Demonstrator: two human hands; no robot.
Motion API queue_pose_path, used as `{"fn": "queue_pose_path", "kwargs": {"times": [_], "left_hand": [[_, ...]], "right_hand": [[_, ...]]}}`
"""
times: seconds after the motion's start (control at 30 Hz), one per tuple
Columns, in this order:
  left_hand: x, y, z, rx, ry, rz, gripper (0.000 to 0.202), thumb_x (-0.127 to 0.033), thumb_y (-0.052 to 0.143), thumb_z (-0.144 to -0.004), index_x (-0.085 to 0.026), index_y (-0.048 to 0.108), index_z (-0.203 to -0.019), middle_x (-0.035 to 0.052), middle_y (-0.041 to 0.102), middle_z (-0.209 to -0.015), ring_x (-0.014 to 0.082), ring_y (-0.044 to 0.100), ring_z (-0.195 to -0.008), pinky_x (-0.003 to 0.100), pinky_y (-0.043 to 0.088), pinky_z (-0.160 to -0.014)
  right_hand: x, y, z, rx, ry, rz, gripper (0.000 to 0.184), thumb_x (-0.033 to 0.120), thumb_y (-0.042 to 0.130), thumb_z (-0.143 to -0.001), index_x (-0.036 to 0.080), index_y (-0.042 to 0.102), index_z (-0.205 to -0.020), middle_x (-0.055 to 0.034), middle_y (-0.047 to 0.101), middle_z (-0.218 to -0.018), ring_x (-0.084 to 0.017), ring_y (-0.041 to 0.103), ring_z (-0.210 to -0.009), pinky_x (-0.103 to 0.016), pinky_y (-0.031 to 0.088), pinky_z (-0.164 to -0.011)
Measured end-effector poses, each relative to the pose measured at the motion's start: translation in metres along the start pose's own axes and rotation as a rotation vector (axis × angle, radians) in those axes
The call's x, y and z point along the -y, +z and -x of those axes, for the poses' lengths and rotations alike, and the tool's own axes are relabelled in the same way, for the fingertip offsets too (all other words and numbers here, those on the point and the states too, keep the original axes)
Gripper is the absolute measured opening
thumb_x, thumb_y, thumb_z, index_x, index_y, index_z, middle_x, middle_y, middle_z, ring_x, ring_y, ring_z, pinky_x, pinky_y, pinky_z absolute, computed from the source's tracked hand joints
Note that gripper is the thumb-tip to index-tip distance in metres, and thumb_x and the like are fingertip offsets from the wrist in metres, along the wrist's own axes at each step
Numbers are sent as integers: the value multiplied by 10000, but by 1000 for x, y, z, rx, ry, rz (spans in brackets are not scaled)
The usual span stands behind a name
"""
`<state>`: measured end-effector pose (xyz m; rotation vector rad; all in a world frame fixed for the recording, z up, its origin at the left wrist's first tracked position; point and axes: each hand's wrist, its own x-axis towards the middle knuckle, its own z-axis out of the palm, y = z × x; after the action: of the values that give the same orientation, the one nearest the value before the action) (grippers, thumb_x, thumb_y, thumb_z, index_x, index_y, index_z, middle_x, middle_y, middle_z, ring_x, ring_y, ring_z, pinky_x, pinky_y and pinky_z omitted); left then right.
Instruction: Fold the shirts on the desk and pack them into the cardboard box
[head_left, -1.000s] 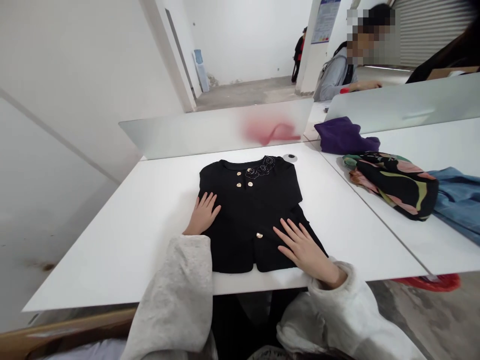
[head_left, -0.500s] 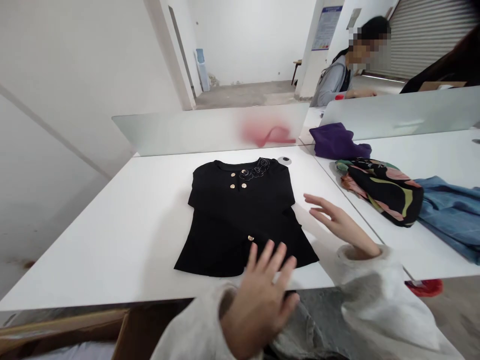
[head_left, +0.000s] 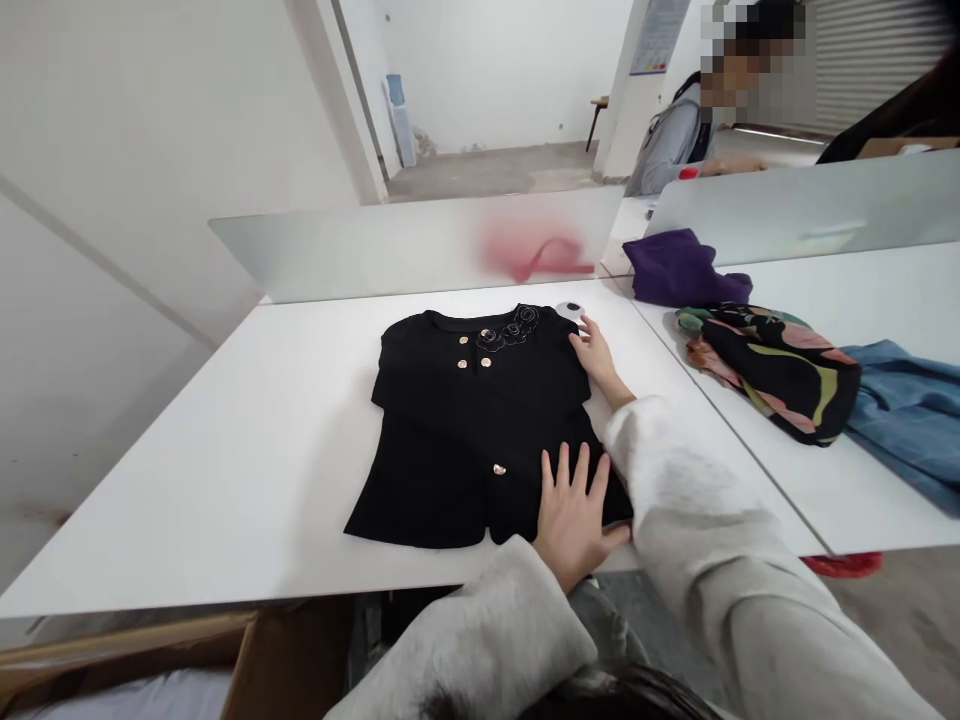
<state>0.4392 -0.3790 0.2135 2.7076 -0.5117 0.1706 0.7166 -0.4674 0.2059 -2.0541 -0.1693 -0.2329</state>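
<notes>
Black cloth makes the main thing here: a short-sleeved top [head_left: 450, 430] with gold-coloured buttons [head_left: 499, 469] and a flower trim [head_left: 513, 333] at the neck, which lies spread on the white surface [head_left: 232, 460], its neck toward the far side and its hem near the person. The left hand [head_left: 576, 510] lies palm down on the near right part of the top; its fingers are wide apart and straight, so this grip holds nothing. The right hand [head_left: 598, 355] reaches to the far right and touches the edge of the top at the shoulder; its fingers are bent, but I cannot tell whether this grip is closed on the cloth. Just beyond it is a small pale disc [head_left: 571, 310] with a dark middle. On the right part of the surface, well apart from the top, lie a purple cloth [head_left: 682, 268], a patterned cloth [head_left: 776, 372] and a blue cloth [head_left: 911, 425]. I judge that the step in hand is to arrange the right side of the top flat. A next move, in my opinion, calls for light, even pressure and a sure hold on the edge, so that the cloth does not wrinkle.
</notes>
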Motion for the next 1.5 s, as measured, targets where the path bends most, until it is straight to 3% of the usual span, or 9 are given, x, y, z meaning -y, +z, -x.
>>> {"fn": "queue_pose_path", "kwargs": {"times": [0.17, 0.27, 0.5, 0.67, 0.83, 1.0, 1.23, 1.37, 1.5], "left_hand": [[-1, -2, -1, 47, -16, -15, 587, -384, 483, -885, -171, 389, -1423, 179, 320, -1509, 398, 197, -1410, 633, 190, -1117], [-5, -3, -3, 42, -47, -39, 533, -310, 430, -916, -164, 387, -1427, 208, 358, -1481, 369, 272, -1392, 589, 251, -1114], [-33, 3, -19, 36, -147, -122, 505, -183, 395, -909, -95, 418, -1405, 296, 430, -1392, 413, 406, -1306, 593, 400, -993], [-36, -10, -36, 61, -189, -103, 429, -82, 368, -881, -46, 520, -1282, 334, 520, -1279, 396, 503, -1229, 510, 498, -863], [1, -36, -37, 58, -303, 216, 376, -185, 420, -883, -172, 553, -1235, 119, 705, -912, 250, 672, -834, 359, 504, -755], [32, -40, -24, -45, -382, 744, 350, -192, 377, -866, -214, 623, -1113, -22, 585, -632, 132, 519, -536, 254, 429, -593], [22, -50, -11, -76, -316, 966, 328, -261, 433, -888, -209, 619, -1152, 18, 667, -923, 160, 595, -818, 280, 466, -786], [23, -66, -4, -137, -319, 1143, 294, -248, 472, -886, -202, 633, -1128, 34, 651, -1167, 189, 562, -1108, 312, 400, -1000], [31, -81, 5, -196, -361, 1371, 281, -261, 511, -877, -190, 641, -1116, 60, 651, -1194, 220, 568, -1143, 349, 418, -1006]], "right_hand": [[-4, 22, -16, 9, -100, 414, 652, 425, 505, -831, 121, 396, -1398, -215, 457, -1373, -394, 335, -1298, -599, 247, -1037], [-5, 22, -17, 76, -109, 494, 627, 431, 530, -830, 137, 437, -1376, -204, 474, -1355, -392, 331, -1306, -584, 230, -1046], [-2, 6, -19, 84, -272, 92, 426, 268, 465, -838, 140, 570, -1231, -121, 593, -1243, -230, 524, -1156, -394, 371, -1029], [-4, 4, -23, 217, -232, -9, 424, 196, 491, -787, 163, 614, -1192, -71, 618, -1251, -200, 555, -1141, -376, 378, -1040], [-7, 3, -26, 242, -132, -109, 412, 160, 473, -770, 149, 659, -1137, -79, 641, -1208, -198, 578, -1088, -382, 414, -1003], [-2, 1, -22, 295, -4, -265, 435, 161, 504, -735, 139, 675, -1134, -90, 655, -1175, -199, 606, -1002, -382, 450, -954], [11, -1, -15, 152, 273, -415, 532, 109, 517, -652, 157, 674, -1157, -64, 698, -1088, -191, 635, -937, -372, 476, -929], [28, -1, -16, 80, 281, -426, 559, 106, 519, -653, 165, 654, -1192, -45, 684, -1138, -191, 619, -1014, -327, 472, -942], [56, 6, -22, 46, 268, -449, 615, 98, 532, -654, 150, 600, -1263, -48, 677, -1145, -164, 626, -980, -276, 493, -894]]}}
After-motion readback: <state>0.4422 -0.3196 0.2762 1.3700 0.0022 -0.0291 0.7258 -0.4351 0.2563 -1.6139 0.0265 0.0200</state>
